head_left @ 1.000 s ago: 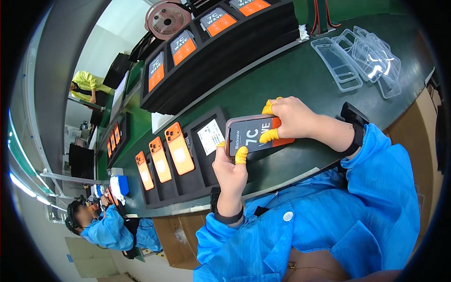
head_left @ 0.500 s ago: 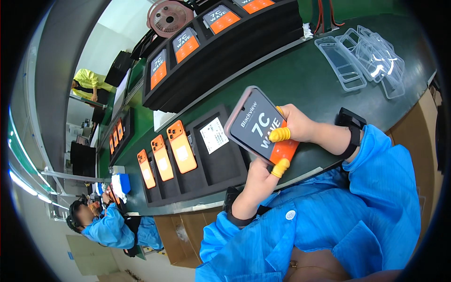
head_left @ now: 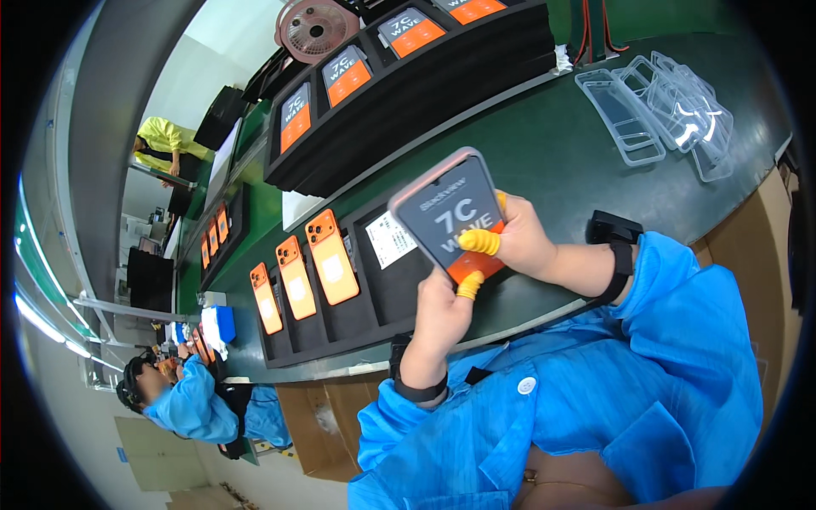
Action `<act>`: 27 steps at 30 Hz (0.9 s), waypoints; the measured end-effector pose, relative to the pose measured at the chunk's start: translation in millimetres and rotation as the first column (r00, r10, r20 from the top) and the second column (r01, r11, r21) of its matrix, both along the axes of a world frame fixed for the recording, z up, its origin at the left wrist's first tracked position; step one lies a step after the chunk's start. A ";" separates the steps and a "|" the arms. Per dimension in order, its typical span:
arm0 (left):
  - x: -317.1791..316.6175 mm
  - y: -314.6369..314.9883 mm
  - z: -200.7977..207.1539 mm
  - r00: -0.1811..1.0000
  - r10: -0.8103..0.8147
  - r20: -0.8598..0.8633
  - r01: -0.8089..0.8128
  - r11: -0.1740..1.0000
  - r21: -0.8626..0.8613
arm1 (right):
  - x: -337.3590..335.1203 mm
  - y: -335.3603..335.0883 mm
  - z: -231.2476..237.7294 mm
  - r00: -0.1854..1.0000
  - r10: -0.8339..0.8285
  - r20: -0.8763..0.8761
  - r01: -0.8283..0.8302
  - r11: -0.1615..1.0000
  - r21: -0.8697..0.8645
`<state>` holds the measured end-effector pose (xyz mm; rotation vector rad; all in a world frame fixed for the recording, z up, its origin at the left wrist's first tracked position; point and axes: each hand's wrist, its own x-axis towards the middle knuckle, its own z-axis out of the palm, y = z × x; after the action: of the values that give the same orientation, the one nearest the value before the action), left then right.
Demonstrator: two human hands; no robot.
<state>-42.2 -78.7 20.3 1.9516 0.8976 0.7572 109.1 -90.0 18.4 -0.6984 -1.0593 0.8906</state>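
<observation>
Both hands grip a smartphone (head_left: 438,212) with a grey and orange front and a pale rim around its edge, tilted above the bench. My left hand (head_left: 444,310) holds its lower end, the thumb in a yellow finger cot. At its right side is my right hand (head_left: 523,242), closed on it with yellow cots on thumb and finger. Just left of the phone lies a black foam tray (head_left: 378,310). Three orange phones, a small one (head_left: 266,297), a middle one (head_left: 295,280) and a larger one (head_left: 332,259), sit in its slots beside a white label sheet (head_left: 393,240).
A tall stack of black trays (head_left: 425,93) holding more grey-orange phones stands at the back. Clear plastic phone cases (head_left: 625,119) pile up at the far right. A fan (head_left: 316,32) is behind. A co-worker in blue (head_left: 191,399) sits further left, near a blue box (head_left: 219,327).
Both hands have carried the phone left, closer to the tray, and turned it slightly. The grip on it stays the same.
</observation>
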 end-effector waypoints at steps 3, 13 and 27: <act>-18.4 5.5 4.6 0.997 0.080 0.009 -0.081 0.993 0.088 | -20.0 7.8 12.5 0.984 -0.132 0.119 0.124 0.989 0.074; -107.3 24.8 11.4 0.895 0.151 0.419 -0.042 0.965 -0.257 | -28.8 83.3 -4.1 0.549 -0.070 0.833 -0.035 0.994 0.107; -98.5 53.2 -2.3 0.960 0.217 0.178 -0.089 0.836 -0.541 | -42.2 77.5 -17.0 0.172 -0.631 0.756 0.353 0.756 0.551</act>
<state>-140.6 -25.5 18.1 1.2857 1.0010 0.7178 66.9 -12.5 1.5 -1.3071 -1.7477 -0.4069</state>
